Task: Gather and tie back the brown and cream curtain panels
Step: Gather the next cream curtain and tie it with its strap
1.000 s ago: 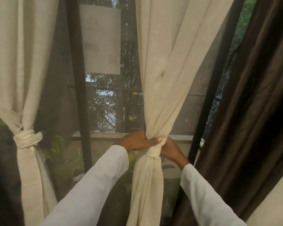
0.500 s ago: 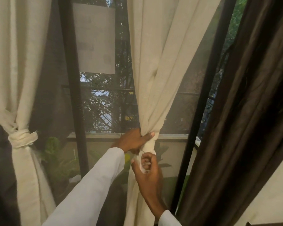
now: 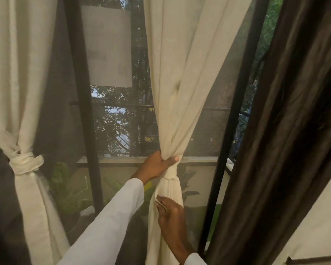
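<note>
Left hand (image 3: 157, 165) fingers wrapped round the gathered cream fabric curtain panel (image 3: 182, 77), thumb just above its knotted band (image 3: 170, 172). Right hand (image 3: 170, 213) below the band pinches a fold. Dark brown curtain panel (image 3: 287, 131) hangs loose, right of both.

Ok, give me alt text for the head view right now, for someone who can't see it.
A person's left hand grips the gathered middle cream curtain just above its tie band, while the right hand pinches the fabric hanging below. Left of it, another cream curtain is already knotted; a brown curtain hangs loose at right.
</note>
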A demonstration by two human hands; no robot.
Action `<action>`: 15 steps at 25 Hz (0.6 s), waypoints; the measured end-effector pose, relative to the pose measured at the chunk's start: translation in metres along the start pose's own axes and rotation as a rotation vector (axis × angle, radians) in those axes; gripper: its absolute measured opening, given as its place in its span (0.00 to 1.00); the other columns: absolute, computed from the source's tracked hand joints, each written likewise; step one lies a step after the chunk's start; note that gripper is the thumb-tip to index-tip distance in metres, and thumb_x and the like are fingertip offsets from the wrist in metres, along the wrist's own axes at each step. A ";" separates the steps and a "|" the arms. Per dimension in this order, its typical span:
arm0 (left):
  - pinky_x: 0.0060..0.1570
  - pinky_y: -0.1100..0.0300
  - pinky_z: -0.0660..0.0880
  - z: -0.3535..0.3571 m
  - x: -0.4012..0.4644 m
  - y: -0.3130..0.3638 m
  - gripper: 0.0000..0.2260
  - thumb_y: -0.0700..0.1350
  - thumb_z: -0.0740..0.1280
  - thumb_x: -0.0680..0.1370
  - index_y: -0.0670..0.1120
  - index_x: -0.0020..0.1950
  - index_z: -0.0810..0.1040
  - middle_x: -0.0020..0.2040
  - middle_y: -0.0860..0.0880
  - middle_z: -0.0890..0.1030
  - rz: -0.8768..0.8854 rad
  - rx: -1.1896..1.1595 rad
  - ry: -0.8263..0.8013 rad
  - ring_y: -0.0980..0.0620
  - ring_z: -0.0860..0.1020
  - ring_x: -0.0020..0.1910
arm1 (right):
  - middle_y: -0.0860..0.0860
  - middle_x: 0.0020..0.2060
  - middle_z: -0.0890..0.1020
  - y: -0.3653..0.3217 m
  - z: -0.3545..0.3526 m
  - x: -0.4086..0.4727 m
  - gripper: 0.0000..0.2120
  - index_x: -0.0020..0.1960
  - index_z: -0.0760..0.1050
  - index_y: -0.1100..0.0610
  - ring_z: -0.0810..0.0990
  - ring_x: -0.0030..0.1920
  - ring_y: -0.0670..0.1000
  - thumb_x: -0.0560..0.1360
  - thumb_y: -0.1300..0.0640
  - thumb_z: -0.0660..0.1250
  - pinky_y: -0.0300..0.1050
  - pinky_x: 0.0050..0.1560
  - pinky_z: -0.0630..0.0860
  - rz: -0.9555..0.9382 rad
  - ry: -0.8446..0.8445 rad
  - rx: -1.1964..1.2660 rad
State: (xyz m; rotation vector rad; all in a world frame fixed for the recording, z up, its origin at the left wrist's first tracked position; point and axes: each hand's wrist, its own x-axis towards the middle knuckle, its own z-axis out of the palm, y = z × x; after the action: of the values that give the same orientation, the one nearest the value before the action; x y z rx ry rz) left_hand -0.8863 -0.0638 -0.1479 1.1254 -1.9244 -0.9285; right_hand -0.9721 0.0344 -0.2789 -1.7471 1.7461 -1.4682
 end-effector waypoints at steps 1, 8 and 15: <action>0.59 0.47 0.76 0.000 0.000 -0.004 0.35 0.66 0.71 0.64 0.48 0.65 0.76 0.59 0.50 0.82 0.001 -0.094 -0.002 0.51 0.80 0.56 | 0.43 0.55 0.83 0.005 -0.010 0.004 0.10 0.58 0.82 0.50 0.77 0.52 0.38 0.78 0.58 0.68 0.38 0.65 0.73 -0.068 0.003 -0.015; 0.48 0.57 0.79 0.007 -0.003 -0.011 0.26 0.52 0.78 0.67 0.45 0.62 0.78 0.53 0.51 0.84 0.048 -0.294 0.019 0.53 0.82 0.52 | 0.44 0.46 0.84 -0.001 -0.103 0.086 0.10 0.50 0.84 0.54 0.82 0.46 0.43 0.72 0.65 0.72 0.44 0.47 0.80 -0.405 0.018 0.012; 0.44 0.61 0.77 0.006 -0.005 -0.009 0.24 0.45 0.78 0.69 0.43 0.63 0.78 0.54 0.48 0.84 0.031 -0.393 -0.043 0.50 0.82 0.53 | 0.49 0.44 0.86 -0.002 -0.113 0.122 0.09 0.49 0.83 0.57 0.85 0.44 0.51 0.70 0.64 0.75 0.50 0.47 0.82 -0.268 -0.101 0.245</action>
State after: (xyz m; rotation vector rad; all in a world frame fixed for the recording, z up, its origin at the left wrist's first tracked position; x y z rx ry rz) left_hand -0.8866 -0.0614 -0.1591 0.8470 -1.6876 -1.2551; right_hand -1.0867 -0.0196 -0.1712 -1.9383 1.2606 -1.5883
